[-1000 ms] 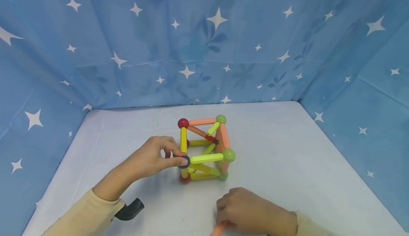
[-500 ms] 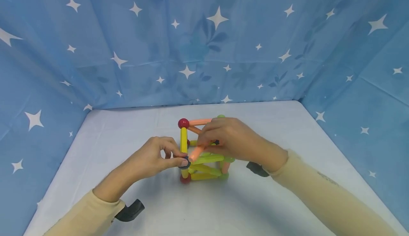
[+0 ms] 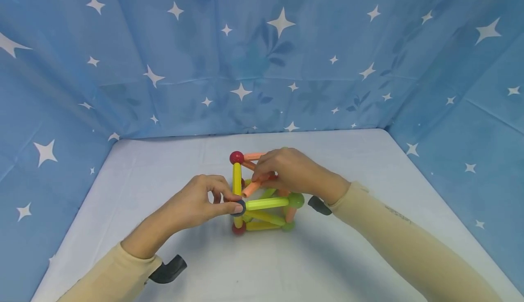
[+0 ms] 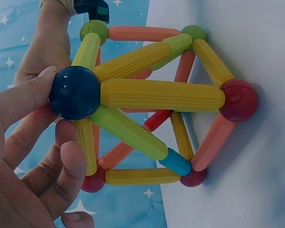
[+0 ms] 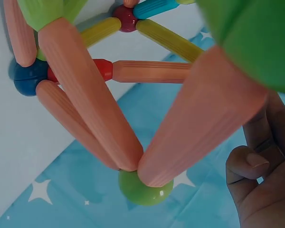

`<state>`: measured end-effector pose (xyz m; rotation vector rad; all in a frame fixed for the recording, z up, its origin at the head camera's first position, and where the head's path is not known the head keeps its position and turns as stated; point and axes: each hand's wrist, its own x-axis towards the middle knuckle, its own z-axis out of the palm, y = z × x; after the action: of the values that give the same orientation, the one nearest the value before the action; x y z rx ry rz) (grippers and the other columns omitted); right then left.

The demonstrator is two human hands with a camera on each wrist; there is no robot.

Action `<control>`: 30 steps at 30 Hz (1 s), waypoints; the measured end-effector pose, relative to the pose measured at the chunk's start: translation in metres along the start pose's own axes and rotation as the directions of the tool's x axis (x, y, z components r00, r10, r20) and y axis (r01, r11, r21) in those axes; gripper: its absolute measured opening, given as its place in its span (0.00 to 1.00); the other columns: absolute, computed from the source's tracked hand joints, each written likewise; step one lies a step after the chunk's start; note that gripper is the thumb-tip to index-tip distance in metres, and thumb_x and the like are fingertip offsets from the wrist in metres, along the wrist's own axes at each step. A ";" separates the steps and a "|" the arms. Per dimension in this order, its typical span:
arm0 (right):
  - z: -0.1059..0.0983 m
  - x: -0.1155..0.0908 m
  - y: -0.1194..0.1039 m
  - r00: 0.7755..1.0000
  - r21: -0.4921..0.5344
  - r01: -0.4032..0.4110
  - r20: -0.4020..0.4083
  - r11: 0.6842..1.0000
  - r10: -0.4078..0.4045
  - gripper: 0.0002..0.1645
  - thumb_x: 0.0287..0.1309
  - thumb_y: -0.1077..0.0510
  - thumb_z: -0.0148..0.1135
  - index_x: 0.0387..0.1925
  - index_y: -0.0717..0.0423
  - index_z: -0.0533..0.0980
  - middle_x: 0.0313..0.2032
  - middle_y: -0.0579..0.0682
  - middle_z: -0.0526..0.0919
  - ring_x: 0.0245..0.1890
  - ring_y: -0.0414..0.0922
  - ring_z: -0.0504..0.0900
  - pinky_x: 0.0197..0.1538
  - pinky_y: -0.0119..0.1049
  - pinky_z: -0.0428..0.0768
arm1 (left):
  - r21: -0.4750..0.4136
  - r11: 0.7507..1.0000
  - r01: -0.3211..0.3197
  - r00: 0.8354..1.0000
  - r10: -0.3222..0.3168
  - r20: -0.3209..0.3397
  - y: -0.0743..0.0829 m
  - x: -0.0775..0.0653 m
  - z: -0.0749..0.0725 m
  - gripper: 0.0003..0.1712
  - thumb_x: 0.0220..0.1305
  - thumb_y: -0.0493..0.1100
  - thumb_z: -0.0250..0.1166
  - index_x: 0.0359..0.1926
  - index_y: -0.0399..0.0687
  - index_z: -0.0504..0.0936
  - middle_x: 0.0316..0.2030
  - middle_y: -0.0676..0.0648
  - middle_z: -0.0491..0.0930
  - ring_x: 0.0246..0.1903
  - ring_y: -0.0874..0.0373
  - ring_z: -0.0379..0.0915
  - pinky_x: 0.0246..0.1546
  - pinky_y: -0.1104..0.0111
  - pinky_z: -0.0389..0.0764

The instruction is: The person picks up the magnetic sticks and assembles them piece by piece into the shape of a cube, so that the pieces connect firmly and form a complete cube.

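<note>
A box-like frame of coloured rods and balls stands on the table. My left hand [image 3: 200,202] pinches the dark blue ball [image 4: 75,92] at its upper front-left corner between thumb and fingers. From that ball run a light green rod [image 3: 267,203] to a green ball [image 3: 296,200], and yellow rods [image 4: 161,95]. Over the top of the frame, my right hand [image 3: 288,170] holds a salmon-coloured rod [image 3: 251,188] by its far part. This rod slants down with its near end just behind the blue ball. A red ball [image 3: 236,157] marks the back-left corner.
The white tabletop [image 3: 262,265] spreads around the frame. A blue curtain with white stars [image 3: 262,56] hangs behind and along both sides. Below each sleeve a black wrist strap piece [image 3: 168,269] sticks out.
My right hand has come from the table's front up over the frame with the salmon rod. Lately the rod's near end has shifted slightly back from the blue ball. My left hand stays put.
</note>
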<state>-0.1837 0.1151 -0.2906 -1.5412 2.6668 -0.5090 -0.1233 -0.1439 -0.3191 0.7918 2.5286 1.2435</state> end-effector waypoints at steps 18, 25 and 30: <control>-0.011 -0.009 -0.004 0.989 0.426 -0.069 -0.090 0.902 0.118 0.20 0.60 0.61 0.72 0.53 0.50 0.79 0.38 0.41 0.84 0.29 0.40 0.81 0.33 0.38 0.82 | 0.005 1.000 -0.001 1.000 0.001 -0.017 0.000 -0.001 0.002 0.04 0.59 0.54 0.76 0.34 0.65 0.90 0.32 0.60 0.82 0.33 0.55 0.72 0.28 0.65 0.74; -0.017 -0.011 -0.011 0.988 0.521 -0.131 -0.002 0.844 0.154 0.13 0.55 0.66 0.75 0.39 0.49 0.81 0.43 0.43 0.84 0.33 0.42 0.83 0.32 0.38 0.82 | -0.008 1.000 -0.003 1.000 0.002 -0.024 0.001 -0.002 0.002 0.04 0.59 0.52 0.76 0.34 0.64 0.90 0.31 0.60 0.82 0.33 0.55 0.73 0.28 0.65 0.75; -0.016 -0.010 -0.015 0.995 0.123 -0.089 -0.034 0.988 0.094 0.30 0.56 0.61 0.76 0.61 0.45 0.81 0.46 0.40 0.79 0.39 0.36 0.77 0.41 0.30 0.80 | -0.003 1.000 0.003 1.000 -0.004 -0.021 0.002 -0.002 0.002 0.04 0.59 0.53 0.76 0.34 0.65 0.90 0.32 0.60 0.82 0.33 0.55 0.72 0.27 0.65 0.74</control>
<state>-0.1689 0.1213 -0.2732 -1.3846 2.6644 -0.6909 -0.1199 -0.1429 -0.3189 0.7773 2.5424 1.2611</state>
